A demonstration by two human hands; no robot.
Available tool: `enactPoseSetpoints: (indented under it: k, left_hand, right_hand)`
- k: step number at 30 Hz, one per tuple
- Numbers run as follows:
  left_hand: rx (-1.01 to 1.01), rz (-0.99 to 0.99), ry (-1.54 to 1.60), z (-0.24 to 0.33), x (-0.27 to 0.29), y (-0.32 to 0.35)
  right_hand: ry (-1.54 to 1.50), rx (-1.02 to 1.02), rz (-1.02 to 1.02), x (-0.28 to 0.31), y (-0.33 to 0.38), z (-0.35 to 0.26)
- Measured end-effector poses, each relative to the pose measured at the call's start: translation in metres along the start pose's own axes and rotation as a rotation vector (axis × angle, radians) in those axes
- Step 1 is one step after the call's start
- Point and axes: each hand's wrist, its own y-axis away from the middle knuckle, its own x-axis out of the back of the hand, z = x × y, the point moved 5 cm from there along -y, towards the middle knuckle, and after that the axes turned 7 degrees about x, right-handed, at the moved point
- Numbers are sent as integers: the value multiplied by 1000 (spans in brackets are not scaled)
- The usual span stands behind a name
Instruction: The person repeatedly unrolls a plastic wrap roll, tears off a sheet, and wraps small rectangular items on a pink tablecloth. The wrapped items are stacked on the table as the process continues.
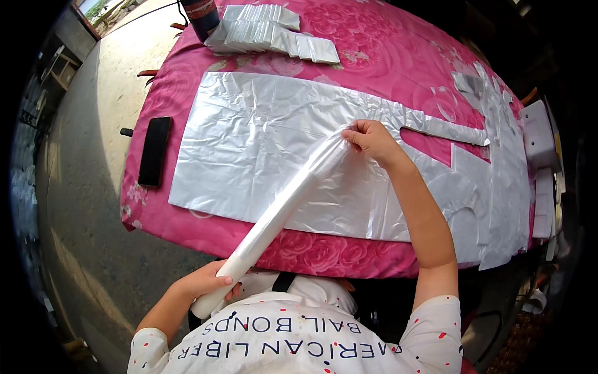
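A long narrow roll of white plastic bag [280, 210] slants across in front of me. Its thicker lower end, close to my body, is gripped by my left hand [208, 282], fingers wrapped round it. The thin, gathered upper end is pinched between the thumb and fingers of my right hand [372, 142], over the table. Beneath it lie flat white plastic bags [227, 143] in a wide layer, with handle-shaped strips [445, 128] on their right side. Part of this layer is hidden by the roll and my right forearm.
A pink floral tablecloth [336, 254] covers the table. Folded plastic bags [274, 38] lie fanned at the far left beside a dark cylindrical container [200, 17]. A black phone [155, 151] rests near the left edge. More plastic pieces [507, 187] and a white box [539, 134] are at right.
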Motion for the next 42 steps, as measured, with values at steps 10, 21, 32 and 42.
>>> enactPoseSetpoints:
  k: [10, 21, 32, 42]
  left_hand:
    - [328, -182, -395, -13, 22, 32]
    - [-786, 520, -1640, 197, -70, -36]
    - [-1042, 169, -1884, 127, -83, -88]
    - [-955, 378, -1884, 103, -96, -90]
  right_hand:
    - [401, 109, 478, 164, 10, 53]
    - [198, 216, 213, 53, -27, 0]
    - [240, 35, 346, 51, -37, 2]
    - [980, 591, 36, -80, 119, -24]
